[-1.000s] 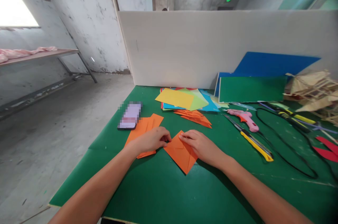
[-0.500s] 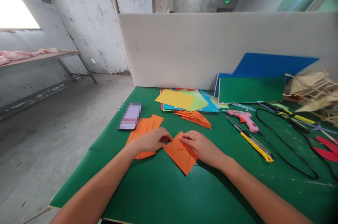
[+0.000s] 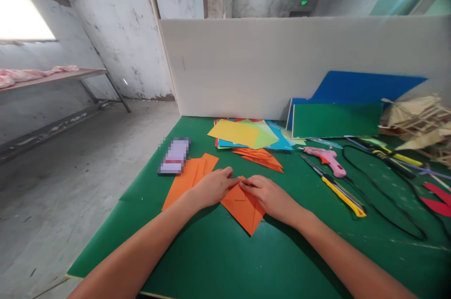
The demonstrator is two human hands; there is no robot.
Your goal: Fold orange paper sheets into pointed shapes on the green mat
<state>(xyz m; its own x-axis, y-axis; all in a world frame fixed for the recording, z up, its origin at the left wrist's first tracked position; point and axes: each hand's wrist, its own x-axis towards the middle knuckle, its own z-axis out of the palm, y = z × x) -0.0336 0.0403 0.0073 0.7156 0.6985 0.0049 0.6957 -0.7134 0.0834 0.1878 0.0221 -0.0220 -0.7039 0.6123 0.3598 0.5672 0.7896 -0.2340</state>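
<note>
A folded sheet of orange paper [image 3: 245, 212] lies on the green table, one corner toward me and the opposite corner away. My left hand [image 3: 216, 186] pinches its far corner from the left, thumb and forefinger together. From the right, my right hand [image 3: 266, 194] presses the same corner and right edge with closed fingers. The fingertips of both hands nearly meet there. Creases and a small folded flap show on the sheet. Beside my left hand are more orange sheets [image 3: 188, 176], partly covered by that hand and forearm. Beyond the hands lies a stack of folded orange pieces [image 3: 259, 158].
A phone [image 3: 175, 156] lies on the left. Coloured paper sheets [image 3: 234, 134] are piled at the back. To the right are a pink glue gun [image 3: 327, 160] with a black cable, a yellow utility knife [image 3: 343, 195] and red paper pieces [image 3: 437, 198]. Boards [image 3: 334, 120] lean behind.
My left hand has moved right and slightly away from me, onto the sheet's far corner beside my right fingertips. My right hand has stayed nearly in place.
</note>
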